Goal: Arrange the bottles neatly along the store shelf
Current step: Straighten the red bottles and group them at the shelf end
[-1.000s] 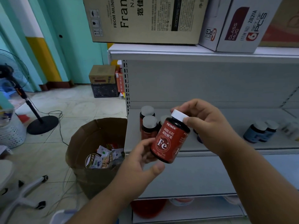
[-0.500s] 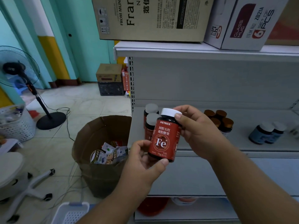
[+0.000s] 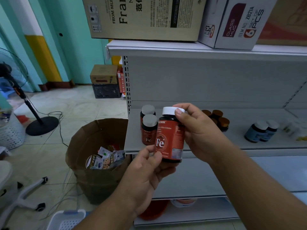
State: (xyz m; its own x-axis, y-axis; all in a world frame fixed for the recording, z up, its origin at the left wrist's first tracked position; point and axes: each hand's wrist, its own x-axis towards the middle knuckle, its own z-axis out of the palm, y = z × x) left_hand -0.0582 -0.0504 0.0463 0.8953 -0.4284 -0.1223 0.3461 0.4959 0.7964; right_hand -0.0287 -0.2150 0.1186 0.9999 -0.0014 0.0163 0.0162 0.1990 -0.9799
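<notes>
Held bottle in front of shelf, bottles behind.

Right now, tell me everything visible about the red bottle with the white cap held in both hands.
The red bottle with the white cap looks like dark glossy plastic with a red label bearing a large white "Fe". Capped and roughly upright, it is held in front of the grey metal shelf. The right hand grips its cap and upper side; the left hand holds its base.
</notes>
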